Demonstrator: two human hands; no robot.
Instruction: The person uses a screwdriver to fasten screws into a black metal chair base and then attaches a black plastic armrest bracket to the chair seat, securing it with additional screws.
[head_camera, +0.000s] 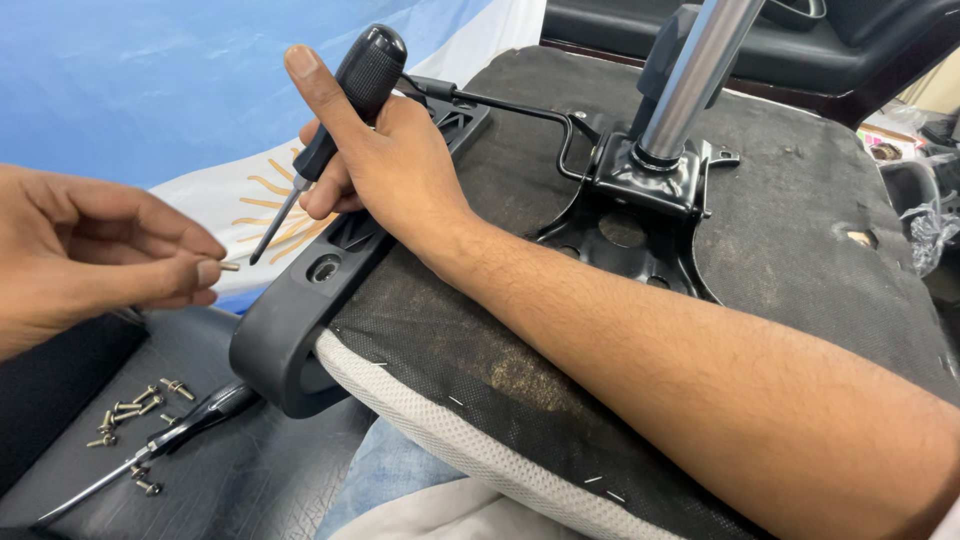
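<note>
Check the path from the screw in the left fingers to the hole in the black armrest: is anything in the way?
Nothing visible blocks it. The left hand pinches the screw just left of the armrest, and the hole lies open beyond. The screwdriver tip in the right hand hangs just above that gap, not across it.

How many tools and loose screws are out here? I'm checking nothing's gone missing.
Screwdrivers: 2, one in the right hand at, one lying on the dark surface
Screws held by the left hand: 1
Loose screws: about 10; small and clustered
Total: about 13
</note>
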